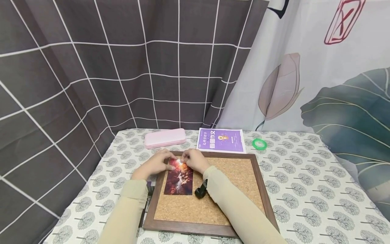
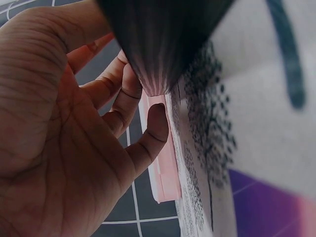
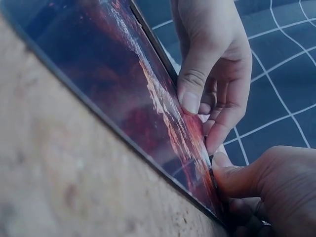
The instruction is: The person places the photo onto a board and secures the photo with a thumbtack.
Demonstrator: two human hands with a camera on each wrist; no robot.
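Observation:
A dark red and orange picture card (image 1: 179, 181) lies on the upper left of a wood-framed cork board (image 1: 225, 179). At its top left corner, my left hand (image 1: 156, 164) has its thumb (image 3: 191, 98) on the printed face and its fingers bent past the edge. My right hand (image 1: 196, 160) pinches the card's top edge a little to the right, its thumb (image 3: 237, 177) bent over the edge. I cannot tell whether a small item is also between the right fingertips, which are partly hidden. The left palm fills much of the left wrist view.
Behind the board lie a pink case (image 1: 165, 138) and a purple and white booklet (image 1: 221, 140). A green ring-shaped roll (image 1: 259, 144) sits right of the booklet. The table has a tree-print cloth (image 1: 304, 189). A dark checked curtain (image 1: 161, 61) hangs behind. A black wrist camera (image 1: 200, 191) overlaps the cork.

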